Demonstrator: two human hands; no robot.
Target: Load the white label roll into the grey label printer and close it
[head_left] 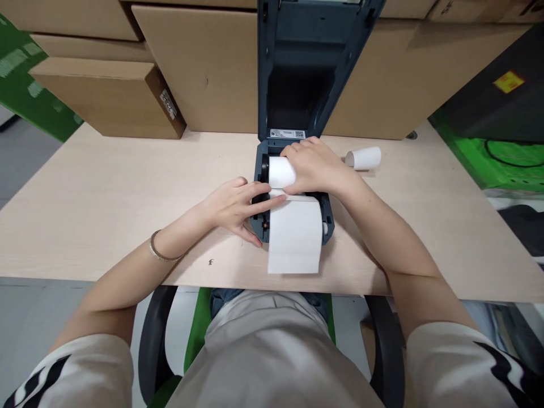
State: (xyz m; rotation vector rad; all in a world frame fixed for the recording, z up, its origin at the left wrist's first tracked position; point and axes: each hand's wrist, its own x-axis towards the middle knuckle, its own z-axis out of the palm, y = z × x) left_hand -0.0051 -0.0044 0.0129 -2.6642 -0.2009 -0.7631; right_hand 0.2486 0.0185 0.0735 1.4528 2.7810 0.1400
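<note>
A dark blue-grey label printer stands on the table with its lid raised. Inside lies a white paper roll, and its paper strip runs out over the front toward me. My right hand is closed over the right part of the roll, thumb at the front; its fingertips are partly hidden. My left hand has its fingers stretched out across the printer's left side, fingertips touching the paper just below the roll. Its thumb rests by the printer's front left corner.
A small white paper roll lies on the table right of the printer. Large cardboard boxes line the back, with a flatter box at the left. The table's front edge runs close to my body. Chair armrests flank me.
</note>
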